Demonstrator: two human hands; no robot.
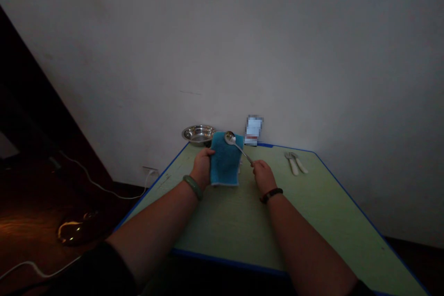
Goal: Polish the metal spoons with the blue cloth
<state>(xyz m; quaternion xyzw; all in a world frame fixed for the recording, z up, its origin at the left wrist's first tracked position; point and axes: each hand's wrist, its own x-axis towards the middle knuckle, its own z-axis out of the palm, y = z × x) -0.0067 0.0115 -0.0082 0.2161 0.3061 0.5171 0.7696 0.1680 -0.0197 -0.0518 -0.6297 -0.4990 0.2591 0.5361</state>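
A pale wall (222, 46) fills the top of the view, with a dark floor (31, 222) down the left side, where a white cable (100, 188) runs from a wall socket (150, 170). In front of the wall stands a table (236, 226) with a green top and blue edging. A blue cloth (225, 159) lies upright on the table near the far edge, a little left of centre, and the left hand (202, 169) is pressed against its left side, fingers curled in and gripping it. The right hand (263, 175) is closed around the handle of a metal spoon (238, 147), which slants up and to the left so that its bowl hangs over the cloth's top edge, with a small white speck inside. Just behind the cloth, at the far left corner, sits a steel bowl (199, 134). A blurred packet (253, 129) stands at the far edge, just right of the spoon. Two pale-handled utensils (296, 163) lie side by side at the right, well apart from the hands. A green bangle (193, 187) circles the left wrist, and a dark beaded bracelet (271, 195) circles the right.
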